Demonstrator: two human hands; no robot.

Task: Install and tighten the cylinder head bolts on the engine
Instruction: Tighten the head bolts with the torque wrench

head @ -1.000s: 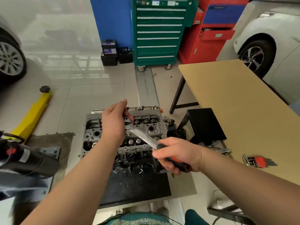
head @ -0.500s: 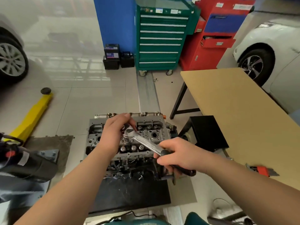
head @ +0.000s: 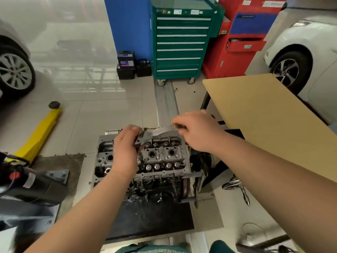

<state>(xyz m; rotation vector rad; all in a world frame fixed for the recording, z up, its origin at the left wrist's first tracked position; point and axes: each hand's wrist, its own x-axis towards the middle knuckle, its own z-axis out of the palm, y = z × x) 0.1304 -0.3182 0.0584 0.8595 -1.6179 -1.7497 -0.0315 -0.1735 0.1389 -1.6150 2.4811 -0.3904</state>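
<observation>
Two hands swing the wrench to the far side of the head

Both hands work at the centre of the frame, over the cylinder head (head: 162, 154) of the engine (head: 145, 179), which sits on a dark mat on the floor. A second ago the right hand (head: 198, 132) held the wrench (head: 155, 134) low and to the right of the head, handle pointing toward the lower right. Now that hand is up at the head's far edge, fingers curled round the handle, and the tool lies almost level across the top of the casting, blurred by motion. The left hand (head: 125, 154) stays over the left-centre of the head, fingers bent round the wrench's working end, apparently steadying it on a fastener; the bolt itself is hidden under the palm, so I cannot tell which one is engaged.

That sweep of the handle reads as one turning stroke in progress, so the work is in the tightening stage rather than the fitting of bolts. How many bolts are already seated cannot be judged from here. The tan table (head: 273, 125) fills the right of the frame, and the green tool cabinet (head: 182, 42) stands at top centre.
</observation>
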